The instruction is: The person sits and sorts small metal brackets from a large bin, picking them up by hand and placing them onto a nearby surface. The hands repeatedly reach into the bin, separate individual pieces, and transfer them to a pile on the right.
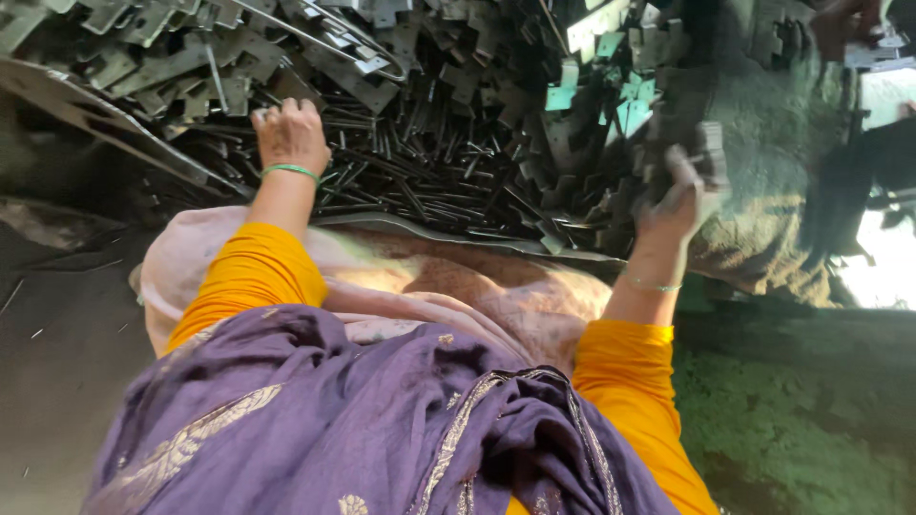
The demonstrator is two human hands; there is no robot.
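Right hand (679,195) fingers clasp metal brackets (708,153).

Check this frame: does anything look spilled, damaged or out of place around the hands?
Nothing clearly stands out. The left hand rests on a loose heap of dark metal rods, and the right hand holds flat metal pieces. The heap is jumbled throughout.

Left hand (289,133) presses into metal rods (429,181); right hand (682,195) lifts brackets (711,153)
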